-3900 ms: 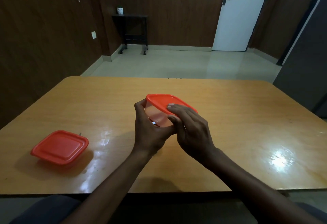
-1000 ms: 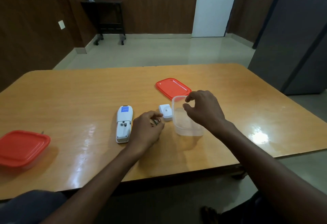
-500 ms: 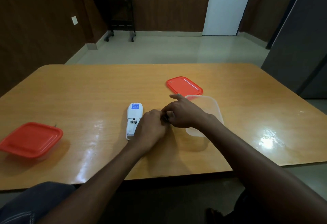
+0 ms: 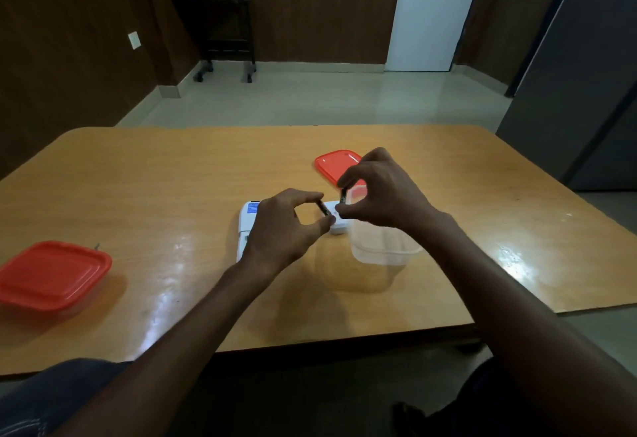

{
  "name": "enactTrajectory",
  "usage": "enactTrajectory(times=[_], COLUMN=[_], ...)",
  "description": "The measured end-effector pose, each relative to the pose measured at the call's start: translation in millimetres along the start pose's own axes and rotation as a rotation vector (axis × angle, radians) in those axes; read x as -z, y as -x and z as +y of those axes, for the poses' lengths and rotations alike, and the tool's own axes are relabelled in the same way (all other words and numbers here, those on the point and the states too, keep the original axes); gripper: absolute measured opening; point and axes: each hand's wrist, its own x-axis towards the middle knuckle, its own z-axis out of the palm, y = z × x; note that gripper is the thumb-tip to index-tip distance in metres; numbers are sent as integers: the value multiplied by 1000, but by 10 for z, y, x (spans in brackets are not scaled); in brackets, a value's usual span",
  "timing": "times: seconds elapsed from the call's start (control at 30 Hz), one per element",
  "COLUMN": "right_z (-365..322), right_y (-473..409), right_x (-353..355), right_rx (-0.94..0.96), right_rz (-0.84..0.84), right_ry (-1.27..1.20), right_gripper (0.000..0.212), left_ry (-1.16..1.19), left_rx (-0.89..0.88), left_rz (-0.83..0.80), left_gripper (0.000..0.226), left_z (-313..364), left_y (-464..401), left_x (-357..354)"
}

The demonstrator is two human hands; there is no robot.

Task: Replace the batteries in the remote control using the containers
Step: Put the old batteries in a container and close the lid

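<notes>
Head view: wooden worktop [image 4: 144, 178] spans the frame. Closed container with red lid [image 4: 51, 273] sits at the near left edge, well apart from the rest. Clear open container [image 4: 382, 247] stands right of centre, partly under the right forearm; its red lid [image 4: 336, 164] lies flat just beyond it, partly hidden by the right hand. White remote control [image 4: 246, 221] lies lengthwise at centre, blue label at its far end, near end covered by the left hand. Small white battery cover [image 4: 336, 223] rests between remote and clear container.

Left hand [image 4: 282, 229] raised over the remote, thumb and forefinger pinching a dark battery [image 4: 323, 208] by its ends. Right hand [image 4: 379, 191] raised over the clear container's far rim, pinching a second battery [image 4: 343, 194], held roughly upright. Both hands close together, not touching.
</notes>
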Motion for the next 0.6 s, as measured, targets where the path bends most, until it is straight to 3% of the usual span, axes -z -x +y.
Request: enactTrajectory(times=[0.23, 0.47, 0.6], right_z=[401, 517, 542], right_y=[358, 418, 327], right_x=[228, 143, 106], right_rx=[-186, -237, -224], right_rz=[-287, -393, -400], right_ry=[245, 308, 291], right_gripper=[43, 43, 39], left_ry=[83, 84, 109], left_rx=[-65, 28, -10], left_rz=[-218, -334, -306], left_gripper=[41, 42, 43], left_z=[200, 232, 195], left_y=[136, 102, 120], left_x=[-358, -479, -486])
